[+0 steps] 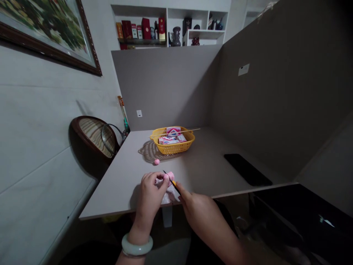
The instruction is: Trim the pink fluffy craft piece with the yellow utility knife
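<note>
Near the table's front edge, my left hand (151, 189) pinches a small pink lump (166, 177) between thumb and fingers. My right hand (193, 202) is closed around a slim black-and-yellow knife (174, 184), whose dark tip reaches up and left past the lump. Just behind the blade is a larger pink piece (171, 175), soft-looking like clay; whether it joins the pinched lump I cannot tell. Crumpled clear wrapping (166, 199) lies under my hands. A small pink ball (157, 162) rests on the table beyond my left hand.
A yellow plastic basket (176, 149) holding pink-and-white packets stands at the back, with a thin stick (190, 130) across its top. A flat black object (246, 169) lies on the right. Grey partitions (171, 84) border the table (118, 180) behind and on the right.
</note>
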A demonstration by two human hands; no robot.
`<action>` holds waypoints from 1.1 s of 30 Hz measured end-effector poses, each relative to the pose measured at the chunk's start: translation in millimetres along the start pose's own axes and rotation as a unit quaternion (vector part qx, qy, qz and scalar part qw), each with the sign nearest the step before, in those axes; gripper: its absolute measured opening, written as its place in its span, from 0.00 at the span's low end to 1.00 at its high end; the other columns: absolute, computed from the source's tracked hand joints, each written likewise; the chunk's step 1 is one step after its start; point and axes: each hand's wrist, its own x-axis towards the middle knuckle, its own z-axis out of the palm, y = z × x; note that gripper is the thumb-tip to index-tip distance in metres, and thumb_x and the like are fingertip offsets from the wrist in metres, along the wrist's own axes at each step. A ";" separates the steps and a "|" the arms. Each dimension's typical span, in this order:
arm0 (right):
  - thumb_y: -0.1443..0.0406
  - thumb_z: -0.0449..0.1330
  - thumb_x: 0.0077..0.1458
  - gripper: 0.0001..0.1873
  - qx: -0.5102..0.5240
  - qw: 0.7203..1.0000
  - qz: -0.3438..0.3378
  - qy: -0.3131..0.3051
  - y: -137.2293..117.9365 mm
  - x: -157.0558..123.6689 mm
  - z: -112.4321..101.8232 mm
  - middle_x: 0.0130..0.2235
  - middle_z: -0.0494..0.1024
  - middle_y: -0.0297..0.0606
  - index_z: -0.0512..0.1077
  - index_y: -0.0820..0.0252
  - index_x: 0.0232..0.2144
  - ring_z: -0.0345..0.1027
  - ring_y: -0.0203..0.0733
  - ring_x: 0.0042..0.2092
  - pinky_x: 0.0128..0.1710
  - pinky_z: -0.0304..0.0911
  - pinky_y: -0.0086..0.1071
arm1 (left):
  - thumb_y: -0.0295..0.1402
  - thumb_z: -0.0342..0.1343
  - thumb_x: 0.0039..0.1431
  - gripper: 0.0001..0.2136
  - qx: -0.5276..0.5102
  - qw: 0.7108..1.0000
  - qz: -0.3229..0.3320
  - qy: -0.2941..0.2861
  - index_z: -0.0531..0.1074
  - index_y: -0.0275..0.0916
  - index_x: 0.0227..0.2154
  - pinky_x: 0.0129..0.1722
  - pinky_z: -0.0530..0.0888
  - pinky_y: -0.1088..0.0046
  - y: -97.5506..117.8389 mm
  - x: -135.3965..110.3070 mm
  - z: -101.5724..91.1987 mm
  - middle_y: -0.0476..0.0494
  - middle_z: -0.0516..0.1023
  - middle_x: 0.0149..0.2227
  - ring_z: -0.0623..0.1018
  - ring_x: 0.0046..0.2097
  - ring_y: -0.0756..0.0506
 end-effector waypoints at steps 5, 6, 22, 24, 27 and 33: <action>0.75 0.49 0.60 0.30 0.020 0.999 0.017 -0.024 9.9 -22.0 3.1 0.33 0.84 0.39 0.62 0.57 0.63 0.78 0.43 0.31 0.27 0.62 0.28 | 0.37 0.57 0.59 0.07 -0.004 1.000 -0.005 0.002 0.76 0.41 0.31 0.40 0.71 0.67 -0.7 -0.7 -0.4 0.46 0.79 0.34 0.75 0.39 0.44; 0.74 0.49 0.60 0.29 0.018 0.999 0.020 -0.022 10.0 -22.7 3.2 0.33 0.84 0.40 0.62 0.57 0.63 0.78 0.43 0.31 0.27 0.62 0.28 | 0.37 0.56 0.59 0.07 -0.002 1.000 -0.002 0.000 0.76 0.41 0.31 0.40 0.71 0.67 -1.3 -0.7 -0.1 0.46 0.78 0.34 0.75 0.39 0.44; 0.74 0.48 0.61 0.32 -0.001 1.000 0.017 -0.011 1.7 -7.9 -2.7 0.33 0.83 0.40 0.57 0.57 0.66 0.78 0.46 0.30 0.26 0.63 0.31 | 0.38 0.56 0.59 0.07 0.012 1.000 0.011 0.006 0.75 0.42 0.30 0.39 0.71 0.67 -1.2 -0.5 0.3 0.46 0.78 0.33 0.76 0.39 0.43; 0.73 0.48 0.62 0.31 0.003 1.000 0.022 -0.012 -2.5 3.7 -4.6 0.33 0.84 0.41 0.56 0.57 0.67 0.78 0.47 0.30 0.25 0.62 0.31 | 0.38 0.57 0.59 0.07 0.009 1.000 -0.001 0.011 0.76 0.42 0.30 0.39 0.71 0.67 -1.7 0.0 0.2 0.45 0.78 0.33 0.76 0.39 0.43; 0.74 0.48 0.62 0.31 0.034 0.999 0.017 -0.014 -1.5 4.9 -4.9 0.36 0.84 0.41 0.57 0.56 0.66 0.79 0.46 0.32 0.27 0.63 0.30 | 0.38 0.56 0.59 0.08 -0.010 1.000 -0.018 0.011 0.76 0.42 0.30 0.39 0.72 0.67 -2.7 0.1 -0.1 0.45 0.78 0.33 0.76 0.39 0.43; 0.73 0.48 0.62 0.28 0.027 0.999 0.025 -0.009 8.0 -18.8 -2.5 0.35 0.84 0.41 0.63 0.56 0.63 0.79 0.45 0.33 0.28 0.64 0.30 | 0.39 0.55 0.60 0.08 0.001 1.000 0.012 0.009 0.75 0.41 0.32 0.41 0.72 0.66 -4.8 -1.8 1.7 0.44 0.78 0.35 0.75 0.40 0.43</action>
